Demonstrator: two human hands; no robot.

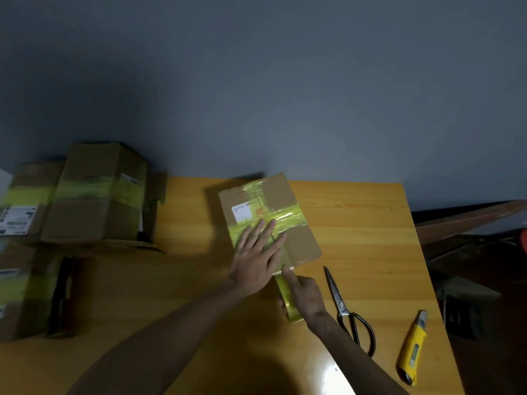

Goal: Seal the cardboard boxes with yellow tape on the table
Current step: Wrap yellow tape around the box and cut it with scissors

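Cardboard box (281, 192) flat at mid-table, crossed by yellow tape (286, 216). Left hand (256, 260) pressed flat on top, fingers straight and slightly spread. Right hand (305, 295) gripping the tape roll (291, 307) just beside the near edge, index finger extended onto the strip. Scissors (342, 306) and yellow utility knife (412, 349) at right on the orange wooden table (356, 223); taped boxes (85, 201) stacked at left; grey-blue wall (256, 81) behind.

We're looking at small packing spot, home or office unclear. Wooden table (356, 218) sitting against plain grey wall (285, 95); taped cardboard boxes (85, 201) sitting stacked at left; scissors (346, 309), yellow utility knife (413, 349) lying on tabletop.
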